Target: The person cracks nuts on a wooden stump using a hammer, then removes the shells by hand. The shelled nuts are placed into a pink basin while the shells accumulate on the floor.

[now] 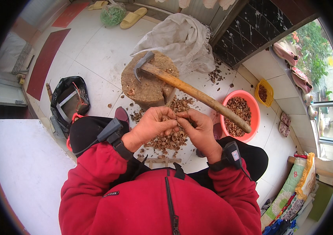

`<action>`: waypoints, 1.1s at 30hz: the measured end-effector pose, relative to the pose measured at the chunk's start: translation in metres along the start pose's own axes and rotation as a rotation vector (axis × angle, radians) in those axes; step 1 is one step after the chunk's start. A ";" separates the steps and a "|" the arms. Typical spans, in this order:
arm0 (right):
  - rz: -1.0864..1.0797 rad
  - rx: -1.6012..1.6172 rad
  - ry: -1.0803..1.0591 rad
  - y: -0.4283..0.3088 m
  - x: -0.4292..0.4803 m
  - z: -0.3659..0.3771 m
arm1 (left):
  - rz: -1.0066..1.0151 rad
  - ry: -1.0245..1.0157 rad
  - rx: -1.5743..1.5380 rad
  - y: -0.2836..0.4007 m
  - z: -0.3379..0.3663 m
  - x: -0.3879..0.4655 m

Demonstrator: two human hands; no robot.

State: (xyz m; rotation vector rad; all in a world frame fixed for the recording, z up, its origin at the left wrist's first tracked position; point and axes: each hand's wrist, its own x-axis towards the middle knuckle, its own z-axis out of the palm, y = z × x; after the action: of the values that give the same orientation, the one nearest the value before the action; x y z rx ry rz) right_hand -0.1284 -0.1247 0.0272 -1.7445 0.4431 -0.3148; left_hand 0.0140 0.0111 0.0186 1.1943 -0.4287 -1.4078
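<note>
My left hand (157,122) has its fingers curled around a small cracked walnut piece (164,118), mostly hidden by the fingers. The fingertips of my right hand (197,126) pinch at the same piece, touching the left fingers. Just beyond both hands is a round wooden chopping block (151,85) with shell crumbs on top. A claw hammer (190,89) lies across it, metal head on the block, its wooden handle reaching right towards a pink basin (257,117) of brown nut pieces (237,114). Broken walnut shells (169,141) cover the floor below my hands.
Behind the block slumps a white woven sack (181,38). A yellow basket (267,97) with brown contents stands beyond the basin. On the left are a black plastic bag (83,88) and a white surface (25,164). Folded cloths (289,188) hang at the lower right.
</note>
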 end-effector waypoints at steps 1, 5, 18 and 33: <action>0.000 0.086 0.002 0.000 -0.001 0.001 | 0.022 -0.012 0.006 0.000 0.000 0.001; 0.157 0.324 0.052 -0.002 -0.002 -0.001 | 0.014 -0.050 -0.248 -0.003 -0.003 0.004; 0.237 0.452 0.002 0.000 0.004 -0.018 | 0.049 -0.102 -0.442 -0.001 -0.002 0.005; 0.021 -0.160 -0.030 -0.002 0.003 0.006 | 0.041 -0.024 -0.149 -0.004 0.002 0.001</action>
State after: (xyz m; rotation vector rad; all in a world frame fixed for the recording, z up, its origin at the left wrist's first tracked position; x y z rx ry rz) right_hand -0.1223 -0.1202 0.0281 -1.8963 0.4749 -0.2438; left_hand 0.0100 0.0101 0.0154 1.0436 -0.3558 -1.3953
